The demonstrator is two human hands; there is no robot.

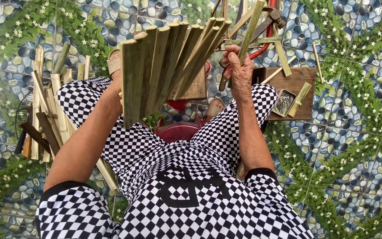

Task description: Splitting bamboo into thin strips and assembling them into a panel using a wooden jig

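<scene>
Your left hand (116,86), mostly hidden, grasps a fanned bundle of bamboo slats (164,62); your right hand (237,66) clenches one green bamboo strip (250,28).

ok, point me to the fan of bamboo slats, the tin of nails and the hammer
fan of bamboo slats (155,66), head view, on the middle slats.
tin of nails (283,102), head view, on the nails inside the tin.
hammer (274,15), head view, on its metal head.
</scene>
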